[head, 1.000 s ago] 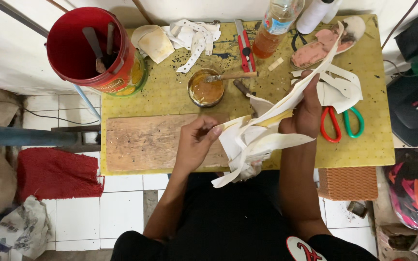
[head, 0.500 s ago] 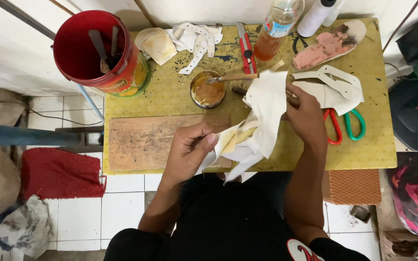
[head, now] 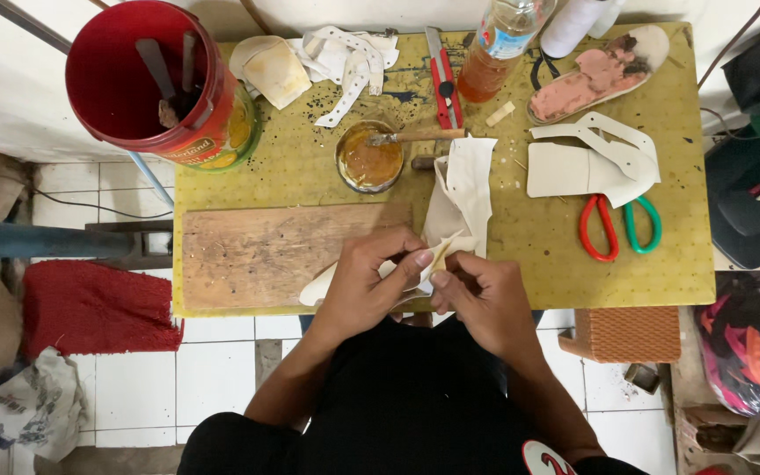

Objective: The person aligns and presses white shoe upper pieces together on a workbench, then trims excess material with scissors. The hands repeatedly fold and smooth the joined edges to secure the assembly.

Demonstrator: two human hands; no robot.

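Both my grips, left hand [head: 364, 283] and right hand [head: 484, 299], are pinched on the cream cut-out piece [head: 461, 198] at the counter [head: 310, 167] edge, its fold just begun, with the glue tin [head: 369, 158] beyond them unused.

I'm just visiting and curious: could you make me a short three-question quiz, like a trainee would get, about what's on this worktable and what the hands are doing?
1. True or false: both hands, left hand and right hand, pinch the same cream cut-out piece.
2. What rests across the small tin of amber glue?
A. a brush
B. the scissors
C. the utility knife
3. Fill in: the scissors with one red and one green handle lie just below the flat stack of ______ cut pieces.

Key
1. True: both pinch it at the table's near edge, beside the wooden board.
2. A: a brush.
3. cream
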